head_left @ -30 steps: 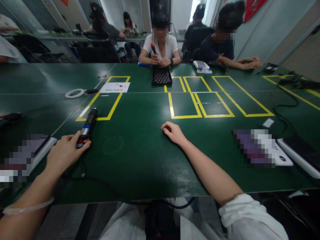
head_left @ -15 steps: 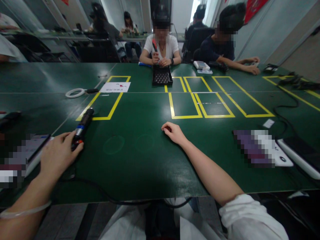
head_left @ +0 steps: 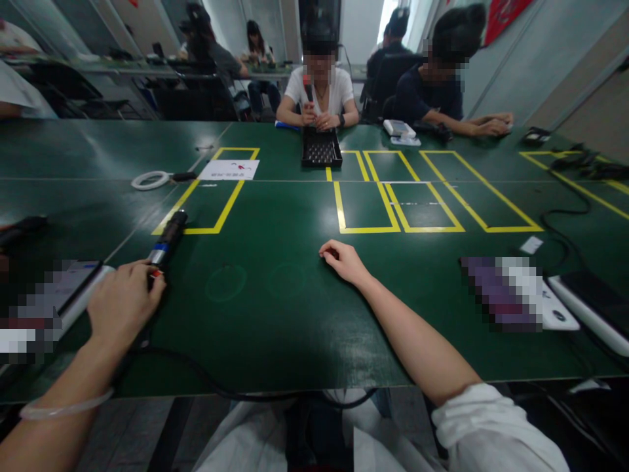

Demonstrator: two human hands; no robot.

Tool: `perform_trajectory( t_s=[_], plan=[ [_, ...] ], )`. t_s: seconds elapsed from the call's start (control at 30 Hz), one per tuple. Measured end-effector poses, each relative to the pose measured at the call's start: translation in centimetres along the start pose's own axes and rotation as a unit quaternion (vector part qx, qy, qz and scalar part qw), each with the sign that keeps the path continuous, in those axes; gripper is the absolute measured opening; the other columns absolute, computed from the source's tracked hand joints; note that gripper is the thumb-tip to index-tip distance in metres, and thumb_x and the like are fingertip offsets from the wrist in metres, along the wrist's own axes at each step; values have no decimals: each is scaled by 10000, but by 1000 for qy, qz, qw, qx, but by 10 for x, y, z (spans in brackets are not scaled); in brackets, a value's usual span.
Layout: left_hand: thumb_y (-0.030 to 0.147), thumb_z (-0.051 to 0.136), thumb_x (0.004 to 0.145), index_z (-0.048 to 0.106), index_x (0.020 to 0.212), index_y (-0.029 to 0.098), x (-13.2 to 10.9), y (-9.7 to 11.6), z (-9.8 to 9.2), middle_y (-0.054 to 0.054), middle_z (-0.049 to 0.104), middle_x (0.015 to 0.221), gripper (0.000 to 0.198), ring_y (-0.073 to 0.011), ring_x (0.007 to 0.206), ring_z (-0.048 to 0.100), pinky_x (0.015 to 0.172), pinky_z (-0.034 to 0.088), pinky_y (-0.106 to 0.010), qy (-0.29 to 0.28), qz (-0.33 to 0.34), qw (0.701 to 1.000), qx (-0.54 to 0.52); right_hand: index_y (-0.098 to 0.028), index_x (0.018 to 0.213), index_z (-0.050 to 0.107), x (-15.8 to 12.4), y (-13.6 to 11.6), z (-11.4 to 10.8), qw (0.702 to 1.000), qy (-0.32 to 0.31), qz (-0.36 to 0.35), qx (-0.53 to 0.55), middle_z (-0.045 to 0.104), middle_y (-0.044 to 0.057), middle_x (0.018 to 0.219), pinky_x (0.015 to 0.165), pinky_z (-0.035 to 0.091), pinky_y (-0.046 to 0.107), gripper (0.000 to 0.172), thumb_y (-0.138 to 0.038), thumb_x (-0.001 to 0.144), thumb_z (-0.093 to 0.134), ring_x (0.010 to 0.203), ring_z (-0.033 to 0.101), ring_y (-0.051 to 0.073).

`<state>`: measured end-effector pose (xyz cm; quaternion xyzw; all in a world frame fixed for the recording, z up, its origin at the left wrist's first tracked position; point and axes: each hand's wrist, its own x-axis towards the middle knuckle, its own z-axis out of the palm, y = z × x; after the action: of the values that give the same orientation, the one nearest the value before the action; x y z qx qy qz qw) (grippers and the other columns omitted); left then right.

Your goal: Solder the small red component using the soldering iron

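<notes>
My left hand lies over the rear of a black electric screwdriver with a silver and blue band, its fingers curled round the body. A bit of red shows by the thumb. The screwdriver rests on the green table, its black front end pointing away from me. A black cord runs from under my hand along the table's front edge. My right hand rests on the table in a loose fist, with nothing visible in it. Its nearest neighbour is a yellow-taped rectangle just beyond.
Across the green table, a person holds a red-tipped tool over a black tray. Left lie a white cable coil and a paper sheet; another device sits beside my left hand. Right is a white-edged device.
My left hand has shifted slightly right and closed more around the screwdriver's rear. My right hand stays put. Across the table, the person in dark clothes has brought both hands together.
</notes>
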<state>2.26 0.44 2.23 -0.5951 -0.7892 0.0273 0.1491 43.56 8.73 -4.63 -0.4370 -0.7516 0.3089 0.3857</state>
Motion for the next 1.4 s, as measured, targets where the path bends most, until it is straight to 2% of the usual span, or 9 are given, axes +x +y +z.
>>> perform_trajectory(
  t_s=[0.27, 0.43, 0.57, 0.67, 0.83, 0.97, 1.13, 1.27, 1.4],
  plan=[
    [452, 137, 957, 570, 1148, 178, -3, 13, -7, -107, 648, 1025, 547, -250, 860, 571, 659, 349, -293, 41, 32, 998, 34, -178, 888, 648, 0, 1, 0, 1000, -4, 6, -4, 681, 11, 810, 672, 427, 240, 148, -152, 835, 512, 699, 591, 132],
    [473, 341, 925, 577, 1155, 183, 3, 42, -16, -94, 658, 1080, 439, -243, 912, 602, 747, 415, -304, 12, 21, 985, -173, -174, 900, 651, 0, 5, 2, 1000, -4, 1, -7, 682, 16, 821, 680, 428, 246, 153, -155, 838, 512, 711, 594, 137],
    [449, 524, 858, 596, 1066, 168, 10, 84, -25, -63, 697, 1027, 357, -207, 963, 630, 892, 465, -330, -77, 53, 863, -497, -178, 899, 649, 0, 5, 2, 1000, -2, 1, -1, 678, 15, 813, 672, 426, 245, 152, -162, 839, 510, 706, 588, 137],
    [478, 593, 812, 626, 1058, 147, 12, 128, -34, -88, 704, 1014, 414, -216, 948, 639, 894, 486, -365, -140, 77, 773, -613, -174, 895, 645, 0, 4, 2, 1000, -2, -2, 8, 680, 19, 820, 675, 430, 247, 152, -161, 839, 505, 712, 592, 137],
    [472, 635, 783, 679, 1087, 150, 15, 205, -37, -86, 700, 1004, 444, -195, 912, 632, 848, 489, -341, -217, 130, 707, -660, -175, 923, 625, 0, 3, 1, 999, -1, 5, 50, 682, 15, 815, 681, 441, 252, 146, -179, 835, 508, 705, 595, 130],
    [427, 687, 739, 665, 1062, 149, 18, 243, -28, -75, 705, 936, 427, -188, 872, 629, 792, 477, -324, -245, 139, 670, -686, -185, 1079, 563, -1, 4, 1, 990, 7, 15, 138, 641, -9, 790, 627, 433, 236, 251, -219, 833, 526, 650, 562, 111],
    [418, 718, 709, 664, 896, 140, 19, 252, -16, -43, 686, 826, 340, -143, 742, 584, 734, 447, -289, -254, 143, 665, -687, -196, 1124, 563, -1, 3, 1, 989, -22, 5, 149, 607, -20, 774, 604, 421, 230, 301, -274, 834, 583, 621, 519, 100],
    [472, 673, 749, 696, 934, 147, 17, 248, -12, -58, 699, 876, 375, -153, 767, 584, 747, 451, -296, -251, 152, 672, -680, -191, 1024, 579, -1, 3, 1, 990, -12, 1, 143, 617, -6, 795, 614, 423, 234, 205, -293, 847, 594, 647, 526, 106],
    [476, 656, 762, 669, 971, 153, 15, 247, -9, -61, 694, 883, 384, -170, 824, 617, 772, 470, -305, -249, 134, 644, -711, -191, 977, 564, -1, 3, 2, 990, -14, -7, 143, 617, -4, 802, 610, 419, 234, 175, -296, 844, 608, 656, 531, 107]
  ],
)
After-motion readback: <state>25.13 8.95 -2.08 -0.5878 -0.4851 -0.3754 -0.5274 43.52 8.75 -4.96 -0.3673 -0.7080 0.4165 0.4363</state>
